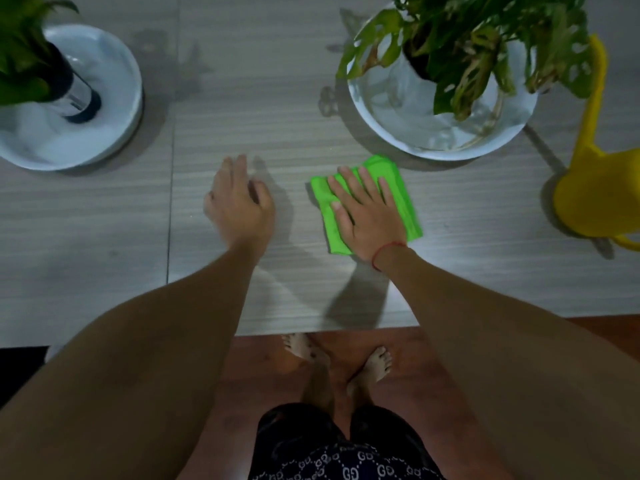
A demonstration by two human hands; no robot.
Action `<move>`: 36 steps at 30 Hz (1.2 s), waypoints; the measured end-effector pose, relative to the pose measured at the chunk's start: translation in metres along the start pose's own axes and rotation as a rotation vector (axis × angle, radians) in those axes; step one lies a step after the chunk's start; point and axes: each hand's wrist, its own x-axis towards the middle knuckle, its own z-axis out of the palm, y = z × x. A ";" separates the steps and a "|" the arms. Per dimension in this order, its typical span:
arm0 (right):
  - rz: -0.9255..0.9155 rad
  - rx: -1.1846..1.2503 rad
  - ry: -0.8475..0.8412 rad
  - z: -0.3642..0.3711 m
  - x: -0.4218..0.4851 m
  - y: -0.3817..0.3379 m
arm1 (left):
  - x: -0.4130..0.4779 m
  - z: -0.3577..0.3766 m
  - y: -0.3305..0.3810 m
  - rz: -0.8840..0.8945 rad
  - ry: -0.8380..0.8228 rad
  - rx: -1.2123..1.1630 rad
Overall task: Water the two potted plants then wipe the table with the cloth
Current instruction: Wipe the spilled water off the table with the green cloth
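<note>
A folded bright green cloth (403,192) lies flat on the grey wood-grain table (277,116), just below the right plant. My right hand (367,216) presses on it, palm down with fingers spread. My left hand (239,202) hovers over bare table to the cloth's left, fingers loosely together and holding nothing. One potted plant (31,53) in a dark pot stands in a white dish (114,109) at the far left. The other potted plant (485,46), with holed leaves, stands in a white dish (398,133) at the upper right. A yellow watering can (595,188) sits at the right edge.
The table's front edge (311,332) runs across the lower middle, with a reddish floor and my bare feet (339,358) below it. A seam (171,202) runs front to back through the left part of the tabletop. Leaves overhang the right dish.
</note>
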 end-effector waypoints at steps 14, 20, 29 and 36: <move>0.249 0.044 -0.044 0.015 0.094 -0.102 | 0.003 -0.014 -0.064 -0.009 -0.007 0.168; -0.101 0.009 -0.040 0.023 0.027 -0.091 | -0.002 -0.020 -0.066 -0.017 -0.050 0.165; 0.500 0.182 0.260 0.011 0.113 -0.070 | 0.001 -0.017 -0.060 -0.034 -0.030 0.154; 0.240 0.031 -0.016 0.022 0.135 -0.110 | 0.003 -0.012 -0.067 -0.050 0.004 0.167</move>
